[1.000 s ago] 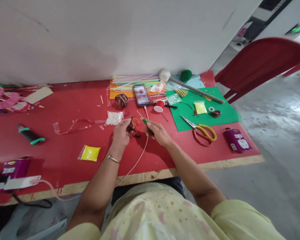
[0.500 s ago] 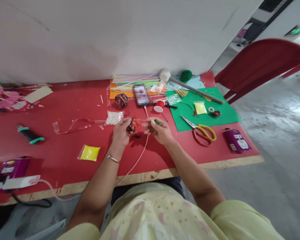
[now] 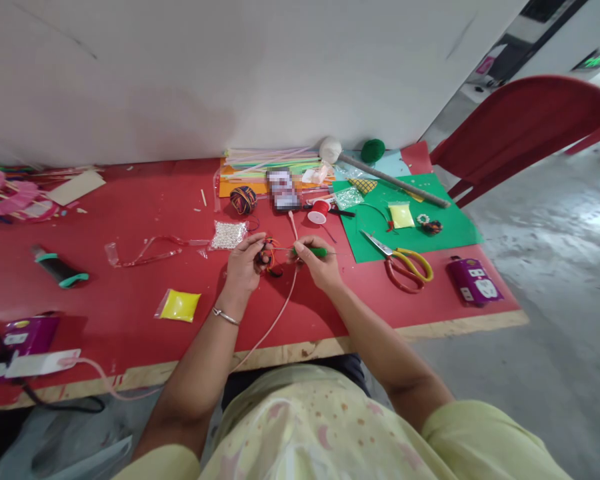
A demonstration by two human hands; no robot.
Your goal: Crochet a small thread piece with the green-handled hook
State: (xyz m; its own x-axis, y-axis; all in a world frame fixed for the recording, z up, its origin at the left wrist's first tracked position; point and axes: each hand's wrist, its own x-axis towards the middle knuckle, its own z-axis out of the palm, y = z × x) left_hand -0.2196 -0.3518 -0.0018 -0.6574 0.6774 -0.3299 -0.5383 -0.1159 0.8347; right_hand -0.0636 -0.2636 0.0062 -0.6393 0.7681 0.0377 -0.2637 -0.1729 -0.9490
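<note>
Now holding thin green-handled metal tool (image 3: 319, 253) in right fingers (image 3: 301, 249).
Pinching dark multicoloured yarn (image 3: 264, 257) in left fingers (image 3: 253, 245).

Attire: pale-yellow top (image 3: 300, 393).
Short plain sleeves (image 3: 485, 433) flank top's pink-moon print (image 3: 324, 437); slim silver bangle (image 3: 226, 317), left wrist (image 3: 234, 299), beyond top.

We have soft, dim light
We catch glare on the floor (image 3: 555, 260) at right; edges stretch; the phone (image 3: 283, 189) is pixelated.

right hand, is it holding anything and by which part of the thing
The right hand holds a thin tool by its green handle.
</note>
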